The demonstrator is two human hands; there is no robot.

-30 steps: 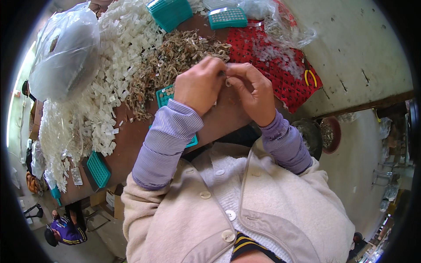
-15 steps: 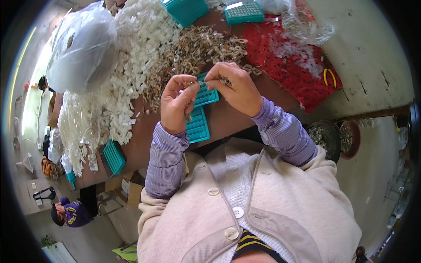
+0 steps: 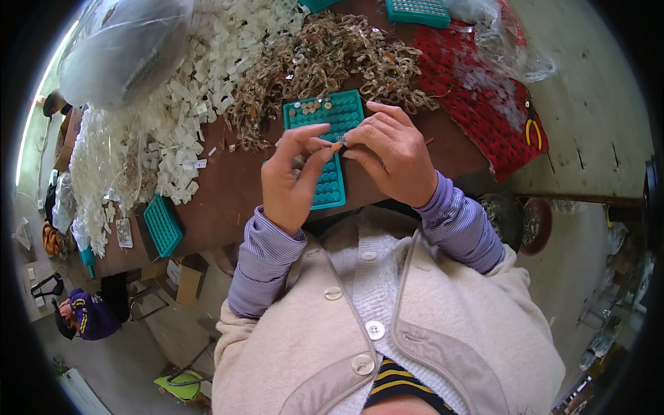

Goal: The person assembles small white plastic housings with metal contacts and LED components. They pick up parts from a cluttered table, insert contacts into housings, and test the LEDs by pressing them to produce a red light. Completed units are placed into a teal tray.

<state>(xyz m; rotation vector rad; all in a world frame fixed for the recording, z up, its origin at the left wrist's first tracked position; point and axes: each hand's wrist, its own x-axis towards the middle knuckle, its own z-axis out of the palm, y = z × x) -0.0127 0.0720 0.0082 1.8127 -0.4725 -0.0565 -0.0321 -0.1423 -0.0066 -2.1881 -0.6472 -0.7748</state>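
Observation:
Over a teal tray (image 3: 350, 108) with rows of round wells, my two hands meet fingertip to fingertip. My left hand (image 3: 292, 183) pinches a tiny orange strip (image 3: 337, 146) between thumb and forefinger. My right hand (image 3: 395, 158) is closed at the tips on a small shiny piece (image 3: 342, 139) against that strip; its exact kind is too small to tell. Several small round pieces (image 3: 310, 107) sit in the tray's far left wells. Both hands cover part of the tray's middle. Beyond it lies a heap of tangled brownish strips or loops (image 3: 325, 55).
White plastic bits (image 3: 180, 152) pile up at left, below a large clear bag (image 3: 128, 62). Another teal tray (image 3: 163, 227) lies near the table's left edge. At right are red patterned cloth (image 3: 477, 104) and yellow-handled pliers (image 3: 533, 135). A person (image 3: 93, 315) sits at far left.
The view has shifted, showing more of the tray. Both hands are lower, nearer my body, uncovering the round pieces. The orange strip now shows between my fingertips.

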